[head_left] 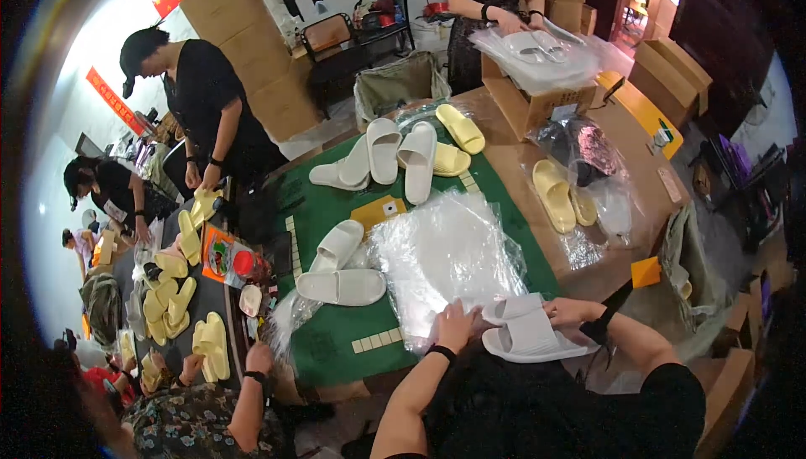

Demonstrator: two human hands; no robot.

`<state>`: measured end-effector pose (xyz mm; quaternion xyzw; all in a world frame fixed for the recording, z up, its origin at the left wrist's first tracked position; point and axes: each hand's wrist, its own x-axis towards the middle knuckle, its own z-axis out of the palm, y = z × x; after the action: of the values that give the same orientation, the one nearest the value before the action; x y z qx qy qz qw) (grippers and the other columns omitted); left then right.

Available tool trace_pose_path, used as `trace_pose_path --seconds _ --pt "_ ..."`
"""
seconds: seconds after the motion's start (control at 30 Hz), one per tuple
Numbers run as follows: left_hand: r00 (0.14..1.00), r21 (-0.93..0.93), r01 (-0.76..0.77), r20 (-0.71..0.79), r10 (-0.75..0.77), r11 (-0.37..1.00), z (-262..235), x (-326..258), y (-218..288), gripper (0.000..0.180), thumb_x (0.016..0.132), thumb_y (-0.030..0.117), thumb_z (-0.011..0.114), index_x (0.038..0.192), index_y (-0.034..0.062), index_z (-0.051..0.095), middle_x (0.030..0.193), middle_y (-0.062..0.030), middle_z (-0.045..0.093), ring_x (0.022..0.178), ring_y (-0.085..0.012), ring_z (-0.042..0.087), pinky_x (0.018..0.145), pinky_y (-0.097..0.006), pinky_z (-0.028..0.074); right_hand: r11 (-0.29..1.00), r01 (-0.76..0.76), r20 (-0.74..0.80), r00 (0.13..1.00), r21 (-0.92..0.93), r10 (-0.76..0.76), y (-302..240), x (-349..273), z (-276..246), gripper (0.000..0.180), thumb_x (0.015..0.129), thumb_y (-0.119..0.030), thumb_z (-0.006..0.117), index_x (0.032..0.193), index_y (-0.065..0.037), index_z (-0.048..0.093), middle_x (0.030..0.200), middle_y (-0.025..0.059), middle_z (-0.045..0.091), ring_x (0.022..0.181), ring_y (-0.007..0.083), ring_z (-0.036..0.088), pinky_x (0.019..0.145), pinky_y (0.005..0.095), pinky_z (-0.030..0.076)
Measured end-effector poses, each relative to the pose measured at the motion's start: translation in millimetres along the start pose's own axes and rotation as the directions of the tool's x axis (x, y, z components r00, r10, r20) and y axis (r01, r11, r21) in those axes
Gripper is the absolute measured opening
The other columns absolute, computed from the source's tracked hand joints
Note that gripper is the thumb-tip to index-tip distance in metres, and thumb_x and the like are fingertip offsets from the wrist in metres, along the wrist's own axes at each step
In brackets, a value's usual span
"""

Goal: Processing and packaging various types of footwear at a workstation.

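Under my right hand [573, 311] are white slippers [531, 335]; beyond my left hand [454, 325], clear bags [445, 253] on green matting [336, 350].

L hand [454, 325] on plastic bags [449, 258], R hand [571, 311] holding white slippers [531, 335] on green table [323, 346].

Head view | worn fisheye camera, looking steeply down and forward | close over the hands [512, 318] at the desk [336, 350] near edge | rim bends, room beyond
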<state>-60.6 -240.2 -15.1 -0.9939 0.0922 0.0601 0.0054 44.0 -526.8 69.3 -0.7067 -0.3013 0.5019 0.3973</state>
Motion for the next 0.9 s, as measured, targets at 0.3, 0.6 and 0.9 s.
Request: trace_pose_path --seconds 0.3,0.6,0.9 --pt "0.994 -0.328 0.113 0.023 -0.111 0.938 -3.1 14.5 -8.8 0.056 0.073 0.024 0.062 0.123 0.0062 0.044 0.12 -0.0152 0.046 0.107 -0.0335 0.045 0.089 -0.044 0.038 0.99 0.093 -0.003 0.996 0.106 -0.093 -3.3 7.3 6.1 0.027 0.079 -0.008 0.057 0.103 0.003 0.061 0.094 0.0025 0.059 0.077 0.0083 0.049 0.065 0.0231 0.042" --pt "0.99 -0.387 0.118 -0.031 -0.141 0.915 -11.2 8.6 -4.5 0.086 0.059 0.045 0.073 0.128 0.0067 0.04 0.127 -0.0215 0.038 0.117 -0.0414 0.035 0.097 -0.049 0.03 0.985 0.082 0.042 0.995 0.15 -0.089 -13.5 11.5 8.9 0.028 0.079 -0.01 0.059 0.104 0.002 0.061 0.105 0.0052 0.06 0.091 0.0116 0.051 0.078 0.0249 0.042" --pt "0.979 -0.307 0.197 0.017 -0.201 0.931 -4.6 17.4 -4.4 0.041 0.075 0.038 0.06 0.104 0.0087 0.055 0.121 -0.0219 0.047 0.105 -0.04 0.047 0.085 -0.05 0.038 0.992 0.094 0.04 0.994 0.086 -0.098 -5.0 6.7 1.7 0.027 0.081 -0.012 0.059 0.104 0.001 0.061 0.104 0.0079 0.06 0.094 0.0147 0.053 0.081 0.0278 0.043"
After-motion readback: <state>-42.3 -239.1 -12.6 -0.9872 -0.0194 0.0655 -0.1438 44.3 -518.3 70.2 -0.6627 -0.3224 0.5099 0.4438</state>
